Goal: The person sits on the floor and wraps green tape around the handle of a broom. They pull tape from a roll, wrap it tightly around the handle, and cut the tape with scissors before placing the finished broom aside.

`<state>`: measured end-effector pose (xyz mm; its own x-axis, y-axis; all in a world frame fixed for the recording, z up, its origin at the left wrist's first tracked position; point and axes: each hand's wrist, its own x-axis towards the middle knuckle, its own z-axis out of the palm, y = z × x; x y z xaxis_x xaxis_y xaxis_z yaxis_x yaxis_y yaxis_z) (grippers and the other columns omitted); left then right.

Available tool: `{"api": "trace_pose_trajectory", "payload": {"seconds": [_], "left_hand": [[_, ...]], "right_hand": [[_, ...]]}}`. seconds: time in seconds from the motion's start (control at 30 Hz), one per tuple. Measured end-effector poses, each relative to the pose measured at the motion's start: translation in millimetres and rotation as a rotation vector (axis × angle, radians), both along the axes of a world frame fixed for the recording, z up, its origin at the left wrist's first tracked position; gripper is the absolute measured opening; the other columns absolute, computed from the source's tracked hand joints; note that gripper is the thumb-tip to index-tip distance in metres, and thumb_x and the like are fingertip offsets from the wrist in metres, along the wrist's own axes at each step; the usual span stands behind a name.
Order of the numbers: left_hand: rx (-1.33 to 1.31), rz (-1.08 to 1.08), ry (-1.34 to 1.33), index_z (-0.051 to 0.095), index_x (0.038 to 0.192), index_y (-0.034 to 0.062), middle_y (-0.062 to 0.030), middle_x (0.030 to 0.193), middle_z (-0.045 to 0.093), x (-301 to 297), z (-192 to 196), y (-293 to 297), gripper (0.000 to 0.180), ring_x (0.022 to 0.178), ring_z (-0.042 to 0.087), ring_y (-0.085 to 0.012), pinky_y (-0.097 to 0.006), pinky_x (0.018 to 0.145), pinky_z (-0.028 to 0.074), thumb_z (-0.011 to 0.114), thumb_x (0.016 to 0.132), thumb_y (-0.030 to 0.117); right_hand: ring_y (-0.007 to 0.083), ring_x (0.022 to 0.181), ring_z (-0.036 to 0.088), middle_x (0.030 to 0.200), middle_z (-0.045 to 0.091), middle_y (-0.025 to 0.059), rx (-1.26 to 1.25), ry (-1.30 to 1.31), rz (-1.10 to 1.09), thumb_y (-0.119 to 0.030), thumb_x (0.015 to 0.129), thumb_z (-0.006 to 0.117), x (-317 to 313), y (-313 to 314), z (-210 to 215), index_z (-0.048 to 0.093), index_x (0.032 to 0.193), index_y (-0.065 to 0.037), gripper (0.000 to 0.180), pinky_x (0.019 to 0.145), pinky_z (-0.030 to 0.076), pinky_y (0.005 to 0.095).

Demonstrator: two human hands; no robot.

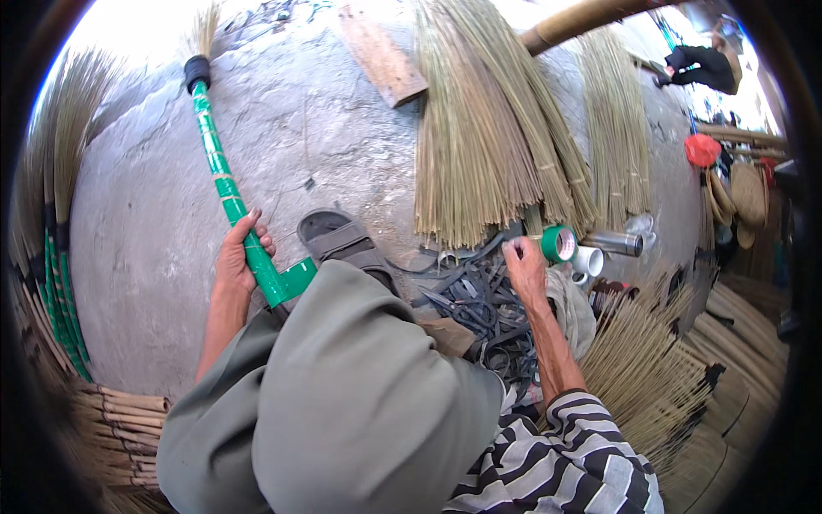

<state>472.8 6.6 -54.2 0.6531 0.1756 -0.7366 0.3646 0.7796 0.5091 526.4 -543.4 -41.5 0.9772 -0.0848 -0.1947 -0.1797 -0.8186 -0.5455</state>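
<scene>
My left hand (244, 255) is wrapped round a broom handle (221, 176) covered in shiny green tape. The handle slants up and away to a black binding (198, 72) that holds pale bristles (203, 34). Near the handle's low end, by my knee, a green tape flap (298, 276) sticks out to the right. My right hand (525, 267) is closed with its fingertips pinched; what is between them, if anything, is too small to make out. It is above a heap of black rubber strips (479, 300), just left of a green tape roll (559, 244).
Scissors (438, 300) lie among the strips. Long bristle bundles (479, 137) spread on the concrete floor (145, 257), beside a wooden board (381, 56). White rolls (588, 260) and a metal tube (615, 243) lie right. Finished brooms (60, 291) stand left. Another person (704, 67) is far right.
</scene>
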Motion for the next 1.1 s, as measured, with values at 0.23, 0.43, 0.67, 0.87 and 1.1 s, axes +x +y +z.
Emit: {"api": "trace_pose_trajectory", "payload": {"seconds": [0.23, 0.43, 0.67, 0.87, 1.1], "left_hand": [[0.052, -0.047, 0.068, 0.065, 0.104, 0.0081, -0.0043, 0.083, 0.067, 1.8, -0.1, -12.3, 0.023, 0.068, 0.065, -0.0177, -0.034, 0.065, 0.058, 0.083, 0.098, 0.022], [-0.002, -0.049, 0.016, 0.067, 0.104, 0.0083, -0.006, 0.085, 0.068, -3.1, -4.3, -4.9, 0.022, 0.074, 0.068, -0.0195, -0.038, 0.069, 0.06, 0.081, 0.099, 0.024], [0.216, -0.233, 0.153, 0.07, 0.108, 0.0071, -0.0066, 0.092, 0.072, -1.5, -17.2, -5.5, 0.024, 0.085, 0.069, -0.02, -0.038, 0.081, 0.059, 0.08, 0.1, 0.028], [0.27, -0.418, 0.171, 0.071, 0.104, 0.0105, -0.0061, 0.094, 0.073, 1.0, 2.2, -7.4, 0.035, 0.084, 0.066, -0.0184, -0.039, 0.076, 0.054, 0.077, 0.098, 0.044], [0.354, -0.72, 0.258, 0.07, 0.105, 0.0113, -0.0107, 0.1, 0.077, 19.6, 43.5, -5.0, 0.046, 0.088, 0.073, -0.0223, -0.042, 0.067, 0.057, 0.068, 0.1, 0.057]], "right_hand": [[0.0373, 0.087, 0.072, 0.095, 0.072, 0.0194, -0.009, 0.148, -0.122, -0.018, 0.094, 0.077, -93.8, -31.4, -32.9, 0.071, 0.102, -0.002, 0.019, 0.08, 0.056, 0.0475], [0.0344, 0.089, 0.068, 0.096, 0.067, 0.0163, 0.046, 0.076, 0.026, -0.014, 0.095, 0.075, -119.7, -19.8, -21.5, 0.069, 0.101, -0.003, 0.013, 0.082, 0.055, 0.045], [0.0387, 0.099, 0.062, 0.103, 0.066, 0.0151, -0.151, 0.042, 0.461, -0.016, 0.087, 0.079, -117.4, -18.1, 1.6, 0.068, 0.109, -0.007, 0.026, 0.087, 0.05, 0.0504], [0.0351, 0.106, 0.062, 0.108, 0.066, 0.0137, -0.189, 0.135, 0.555, -0.021, 0.085, 0.082, -134.9, -12.5, 10.7, 0.066, 0.117, -0.008, 0.038, 0.09, 0.049, 0.0495], [0.0346, 0.106, 0.067, 0.107, 0.072, 0.0122, -0.424, 0.252, 0.566, -0.027, 0.082, 0.086, -132.0, 3.7, -2.0, 0.066, 0.117, -0.007, 0.045, 0.092, 0.049, 0.0491]]}}
